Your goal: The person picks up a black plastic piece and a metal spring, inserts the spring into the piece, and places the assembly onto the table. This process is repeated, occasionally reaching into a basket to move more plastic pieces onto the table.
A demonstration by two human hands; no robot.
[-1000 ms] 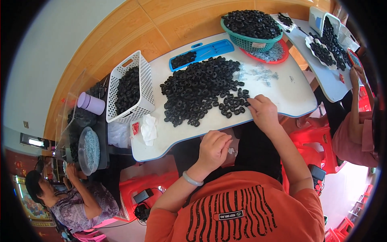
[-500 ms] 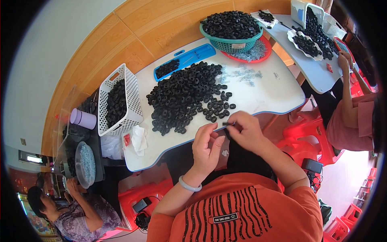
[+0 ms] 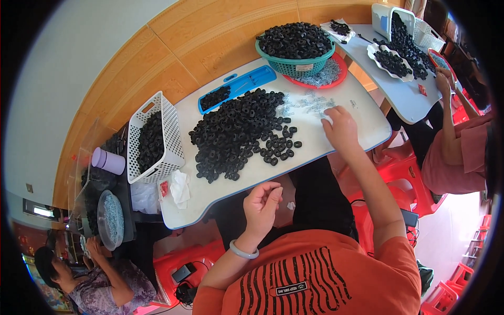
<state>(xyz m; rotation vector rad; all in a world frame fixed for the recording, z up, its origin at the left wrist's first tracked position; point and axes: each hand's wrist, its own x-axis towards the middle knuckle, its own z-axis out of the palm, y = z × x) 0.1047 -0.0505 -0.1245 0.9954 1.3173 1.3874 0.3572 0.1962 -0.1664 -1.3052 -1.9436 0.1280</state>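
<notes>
Just off the table's front edge, my left hand (image 3: 264, 205) is closed, thumb pressed to curled fingers; anything inside it is hidden. My right hand (image 3: 342, 128) hovers over the table's right part, thumb and forefinger apart, with nothing visible between them. Close to its fingertips lie scattered thin silvery-blue pieces (image 3: 310, 103), perhaps small springs. A big pile of small black ring-shaped parts (image 3: 236, 128) covers the table's middle, and several loose black parts (image 3: 278, 148) lie at its near right side.
Behind the pile are a blue tray (image 3: 257, 77) and a green basket (image 3: 299, 67) heaped with black parts, standing on a red plate (image 3: 341, 73). A white basket (image 3: 173, 134) and a crumpled tissue (image 3: 180, 189) are at left. People work on both sides, one beside another table (image 3: 415, 100).
My right hand has left my left hand and moved right and away over the silvery pieces. The left hand has drawn nearer to me, and its fingers have closed.
</notes>
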